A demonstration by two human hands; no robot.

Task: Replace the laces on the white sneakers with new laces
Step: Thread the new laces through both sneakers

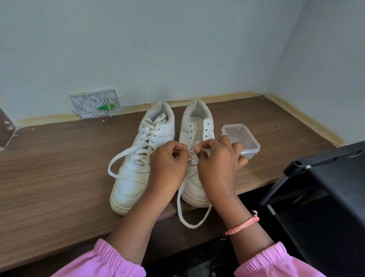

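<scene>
While pink sleeves (102,262) framed the shot, a lace (192,222) was pinched by L hand (166,164) & R hand (217,162), fingers curled, over the right sneaker (196,126) on the desk (42,164). Laced left sneaker (132,178) sat beside; plastic tub (247,140) behind.

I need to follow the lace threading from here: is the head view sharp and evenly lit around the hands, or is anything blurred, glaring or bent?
Head view: soft even light, no glare; left hand and right hand sharp enough, but the flat white lace blends into the white right-side sneaker; brown wooden tabletop smears toward the left edge; wide-angle lens curves the pale wall's base.
</scene>
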